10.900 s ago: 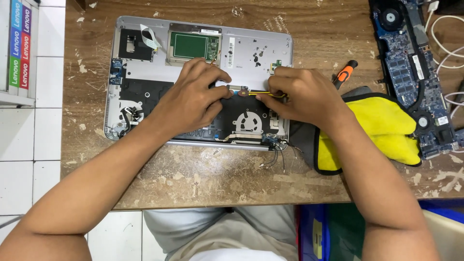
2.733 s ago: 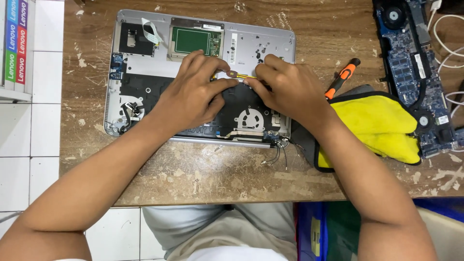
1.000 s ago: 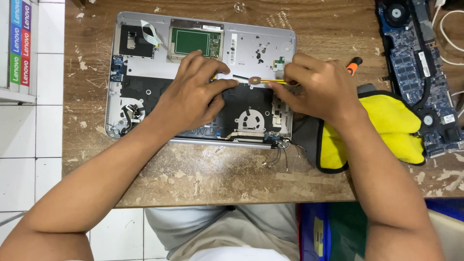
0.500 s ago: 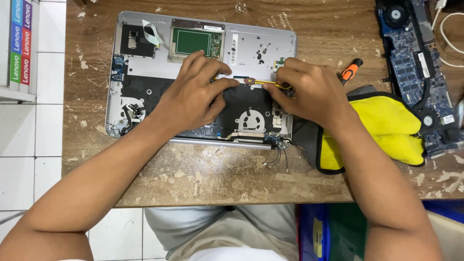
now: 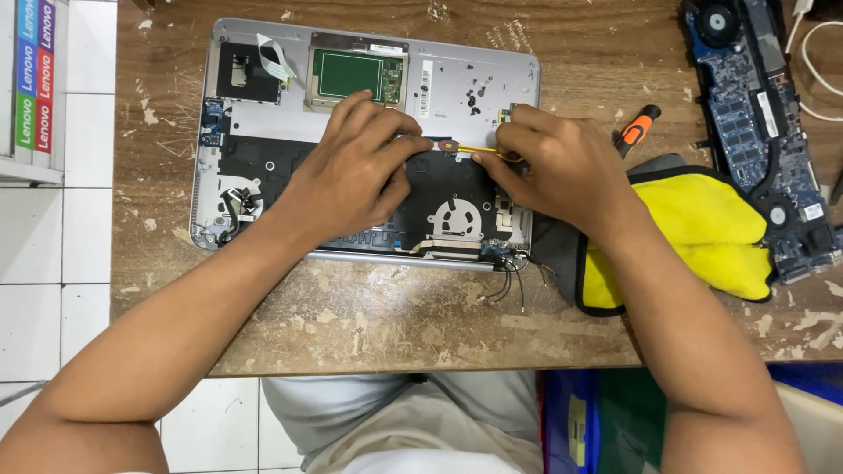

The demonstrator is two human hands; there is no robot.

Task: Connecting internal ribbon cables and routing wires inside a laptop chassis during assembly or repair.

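Observation:
An opened silver laptop base (image 5: 263,118) lies on a worn wooden table (image 5: 378,316), its inner parts bare. My left hand (image 5: 351,171) rests flat on the dark middle part, fingertips pressing beside a small copper-coloured piece (image 5: 448,146). My right hand (image 5: 549,167) pinches a thin yellow tool or wire (image 5: 479,151) whose end reaches that piece. A green board (image 5: 349,73) sits near the base's far edge, and a fan opening (image 5: 454,217) shows below my hands.
A blue circuit board (image 5: 746,114) lies at the far right. A yellow and black cloth (image 5: 702,237) sits beside my right wrist, with an orange-handled screwdriver (image 5: 639,127) above it. Loose black wires (image 5: 505,281) hang from the laptop's near edge. Coloured boxes (image 5: 31,79) stand far left.
My right hand has shifted a little left, back toward the left hand, bringing the yellow piece closer to the middle of the laptop. My left hand has stayed in place.

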